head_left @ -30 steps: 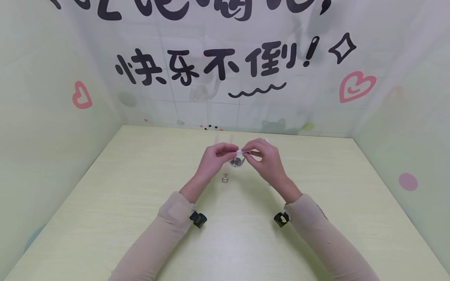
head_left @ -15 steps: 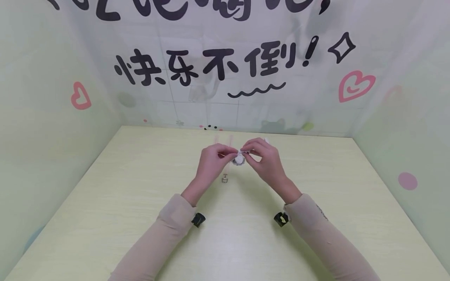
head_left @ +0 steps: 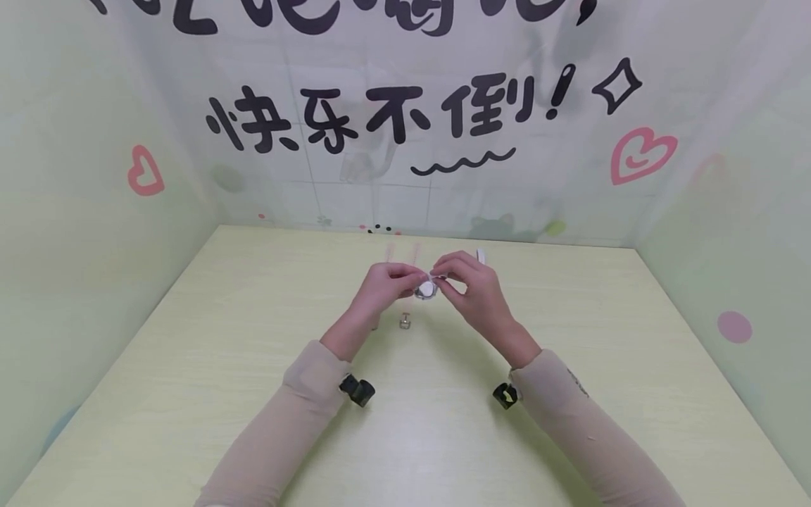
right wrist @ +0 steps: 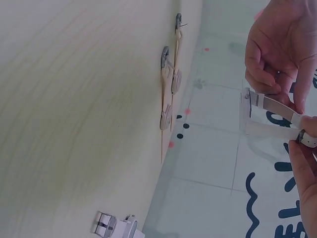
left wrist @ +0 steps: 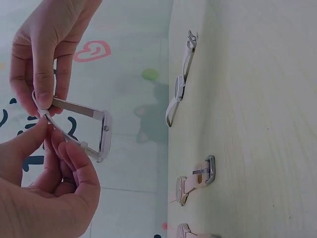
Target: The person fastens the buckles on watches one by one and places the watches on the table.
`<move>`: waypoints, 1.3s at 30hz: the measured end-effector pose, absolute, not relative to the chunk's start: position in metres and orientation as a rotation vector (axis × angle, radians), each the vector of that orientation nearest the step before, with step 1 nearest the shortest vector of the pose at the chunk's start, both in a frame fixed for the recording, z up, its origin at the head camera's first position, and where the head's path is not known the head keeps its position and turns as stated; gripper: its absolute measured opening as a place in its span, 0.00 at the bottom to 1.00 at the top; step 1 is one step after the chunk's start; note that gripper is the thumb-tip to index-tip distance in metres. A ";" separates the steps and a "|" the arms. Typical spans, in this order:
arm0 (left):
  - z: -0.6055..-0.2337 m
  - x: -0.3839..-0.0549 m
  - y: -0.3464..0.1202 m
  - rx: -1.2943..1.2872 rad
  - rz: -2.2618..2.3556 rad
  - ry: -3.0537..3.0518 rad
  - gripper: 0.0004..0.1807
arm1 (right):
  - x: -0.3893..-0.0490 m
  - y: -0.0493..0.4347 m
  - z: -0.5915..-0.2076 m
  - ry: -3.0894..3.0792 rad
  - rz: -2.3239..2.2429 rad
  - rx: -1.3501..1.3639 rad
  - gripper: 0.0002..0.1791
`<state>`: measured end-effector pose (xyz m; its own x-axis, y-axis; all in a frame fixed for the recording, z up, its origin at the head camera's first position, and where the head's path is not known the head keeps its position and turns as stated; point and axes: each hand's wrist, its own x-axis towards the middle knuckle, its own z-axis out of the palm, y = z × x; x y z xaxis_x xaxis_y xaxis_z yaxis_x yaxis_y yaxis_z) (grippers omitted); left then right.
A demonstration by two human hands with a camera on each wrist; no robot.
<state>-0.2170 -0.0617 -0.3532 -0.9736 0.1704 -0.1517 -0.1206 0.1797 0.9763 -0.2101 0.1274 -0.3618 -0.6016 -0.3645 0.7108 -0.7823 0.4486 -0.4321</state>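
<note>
A wristwatch (head_left: 427, 289) with a pale strap hangs in the air above the far part of the table, its strap bent into a loop. My left hand (head_left: 385, 287) pinches one side of that strap between thumb and fingers. On the other side, my right hand (head_left: 474, 287) pinches the strap close to where its two ends meet. The left wrist view shows the watch case (left wrist: 106, 135) hanging away from the fingertips, seen from its edge. Fingers partly hide the join of the strap ends, so I cannot tell whether it is fastened.
Two pink-strapped watches lie on the table (head_left: 253, 317) behind my hands; the right wrist view shows one (right wrist: 166, 117) beside the other (right wrist: 177, 82). Further right lies a white watch (left wrist: 180, 88). A printed cloth wall (head_left: 374, 169) stands at the table's far edge.
The watch's round case has turned from a dark side to a white one. Both hands have shifted slightly and still hold the strap.
</note>
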 end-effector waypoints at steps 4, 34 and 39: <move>-0.353 -0.219 -0.063 0.048 1.851 2.195 0.16 | -0.209 0.126 -0.362 -2.208 1.020 0.955 0.10; -0.355 -0.227 -0.072 0.069 1.720 2.315 0.18 | -0.209 0.125 -0.362 -2.219 1.051 0.873 0.10; -0.358 -0.228 -0.077 0.104 1.754 2.280 0.19 | -0.210 0.121 -0.361 -2.216 1.153 0.858 0.09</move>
